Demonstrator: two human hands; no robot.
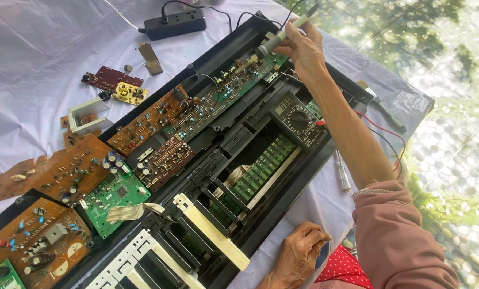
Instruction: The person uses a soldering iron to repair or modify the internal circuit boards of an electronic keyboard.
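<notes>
Fingers of right hand [302,49] pinching soldering iron [280,35], arm outstretched, left hand [300,256] curled on table edge.

It looked like a makeshift electronics repair spot set up outdoors, not a proper workshop. The worktop [31,48] was draped in a pale cloth and strewn with loose circuit boards [63,171], beside an opened keyboard instrument [223,160] with its insides bared. A multimeter [297,119] lay on the casing, a soldering iron [282,35] was in use, and a black power strip [175,22] sat at the far edge. Past the worktop, sun-dappled ground and leaf shadows showed.
</notes>
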